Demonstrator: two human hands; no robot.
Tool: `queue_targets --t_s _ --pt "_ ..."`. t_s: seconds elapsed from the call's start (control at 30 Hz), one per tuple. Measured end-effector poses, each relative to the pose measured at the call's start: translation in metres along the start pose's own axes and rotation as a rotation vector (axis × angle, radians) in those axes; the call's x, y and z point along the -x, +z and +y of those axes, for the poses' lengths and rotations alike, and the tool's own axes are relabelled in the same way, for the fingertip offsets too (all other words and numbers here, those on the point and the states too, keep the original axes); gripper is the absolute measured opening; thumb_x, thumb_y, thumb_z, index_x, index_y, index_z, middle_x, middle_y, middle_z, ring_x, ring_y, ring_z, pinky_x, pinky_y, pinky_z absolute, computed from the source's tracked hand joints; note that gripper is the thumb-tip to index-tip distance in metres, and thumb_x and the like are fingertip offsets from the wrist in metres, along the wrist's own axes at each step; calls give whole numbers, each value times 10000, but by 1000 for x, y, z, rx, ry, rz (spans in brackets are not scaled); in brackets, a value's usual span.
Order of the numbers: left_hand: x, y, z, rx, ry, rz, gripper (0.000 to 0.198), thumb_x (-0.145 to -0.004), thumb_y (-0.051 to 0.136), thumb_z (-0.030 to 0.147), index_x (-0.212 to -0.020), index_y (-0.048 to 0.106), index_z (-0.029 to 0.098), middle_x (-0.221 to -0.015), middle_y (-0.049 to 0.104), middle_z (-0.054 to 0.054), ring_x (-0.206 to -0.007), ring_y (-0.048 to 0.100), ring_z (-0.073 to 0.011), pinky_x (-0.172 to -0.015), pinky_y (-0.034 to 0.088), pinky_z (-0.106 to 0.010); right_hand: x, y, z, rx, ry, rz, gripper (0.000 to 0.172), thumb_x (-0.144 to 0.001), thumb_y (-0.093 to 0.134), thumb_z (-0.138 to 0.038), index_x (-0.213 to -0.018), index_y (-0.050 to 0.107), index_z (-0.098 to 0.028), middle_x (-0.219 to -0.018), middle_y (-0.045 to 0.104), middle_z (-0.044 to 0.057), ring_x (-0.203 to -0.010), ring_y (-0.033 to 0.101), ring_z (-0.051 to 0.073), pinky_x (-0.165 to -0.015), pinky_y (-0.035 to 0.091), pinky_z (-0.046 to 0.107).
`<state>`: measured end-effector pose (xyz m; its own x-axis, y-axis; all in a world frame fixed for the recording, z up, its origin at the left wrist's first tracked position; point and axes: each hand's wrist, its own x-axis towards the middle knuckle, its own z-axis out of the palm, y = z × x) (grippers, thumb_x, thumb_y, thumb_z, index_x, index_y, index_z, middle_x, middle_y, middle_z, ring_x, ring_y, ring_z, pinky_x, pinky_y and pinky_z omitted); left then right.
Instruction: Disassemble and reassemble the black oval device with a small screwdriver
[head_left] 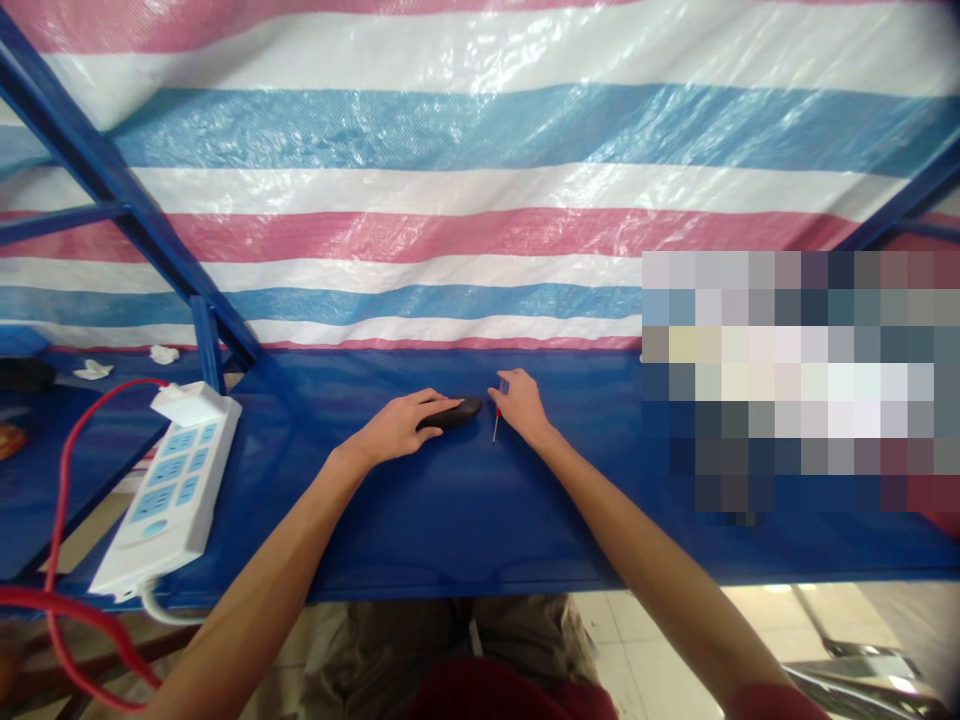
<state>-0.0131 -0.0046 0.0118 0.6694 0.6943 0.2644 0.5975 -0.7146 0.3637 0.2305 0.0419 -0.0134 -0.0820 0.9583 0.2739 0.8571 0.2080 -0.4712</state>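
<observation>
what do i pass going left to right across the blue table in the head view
red cable → white power strip → left hand → black computer mouse → small screwdriver → right hand

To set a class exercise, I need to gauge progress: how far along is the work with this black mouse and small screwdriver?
Done: nothing visibly; the black plastic computer mouse looks closed and whole on the blue tabletop. In hand: the left hand lies over the mouse, and the right hand seems to pinch a slim red-handled screwdriver, tip down. Left: that tip stands apart from the mouse, not yet on it.
</observation>
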Motion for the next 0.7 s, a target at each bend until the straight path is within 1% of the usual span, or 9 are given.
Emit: queue_targets --t_s 0.1,0.2,0.23,0.3,0.37,0.47,0.57,0.7 --pt "0 1 -2 6 -4 20 419 -925 511 312 -1336 507 228 -1268 582 -82 -1150 562 -222 -1025 420 -357 -2 -5 -2 34 -17 -25 346 -819 618 -259 -1127 652 -106 -1110 636 171 -1018 614 262 -920 471 389" --pt "0 2 -4 13 -24 34 424 -952 450 355 -1350 492 214 -1270 587 -96 -1142 567 -227 -1018 422 -373 3 -12 -4 4 -62 8 304 -852 576 -276 -1108 664 -138 -1124 625 157 -954 628 249 -885 485 396" --pt "0 2 -5 20 -29 38 422 -961 428 356 -1355 486 217 -1262 590 -96 -1133 570 -223 -1012 424 -373 6 -14 -5 -33 -101 41 297 -875 547 -296 -1107 665 -152 -1120 627 141 -957 623 236 -891 481 388" --pt "-1 3 -6 49 -38 48 409 -977 384 342 -1353 489 222 -1217 605 -89 -1090 582 -206 -986 438 -355 13 -16 -8 -117 -254 48 309 -899 526 -349 -1119 660 -179 -1112 641 107 -1037 587 223 -948 447 385" --pt "-3 4 -7 84 -55 58 397 -987 352 322 -1333 514 217 -1156 614 -80 -1038 592 -185 -951 454 -325 19 -16 -10 -150 -402 -28 359 -888 550 -412 -1175 631 -211 -1160 638 91 -1118 540 232 -972 423 408" --pt "-5 5 -7 111 -103 76 396 -989 339 330 -1298 545 193 -1095 630 -74 -987 600 -176 -925 461 -309 23 -12 -11 -145 -533 -103 429 -874 565 -460 -1212 605 -198 -1150 650 98 -1112 533 236 -1002 388 436" --pt "-6 7 -9 81 -144 79 405 -994 320 348 -1284 550 185 -1114 636 -74 -1010 582 -186 -962 438 -335 23 -8 -11 -106 -578 -125 469 -878 553 -478 -1226 592 -166 -1121 657 109 -1078 542 237 -1019 365 440" --pt "-7 12 -12 -5 -188 101 426 -1001 280 363 -1292 543 197 -1120 597 -75 -1045 537 -194 -985 416 -357 20 -7 -14 -35 -569 -144 469 -893 529 -468 -1211 598 -130 -1103 662 127 -1084 526 248 -1032 342 438"
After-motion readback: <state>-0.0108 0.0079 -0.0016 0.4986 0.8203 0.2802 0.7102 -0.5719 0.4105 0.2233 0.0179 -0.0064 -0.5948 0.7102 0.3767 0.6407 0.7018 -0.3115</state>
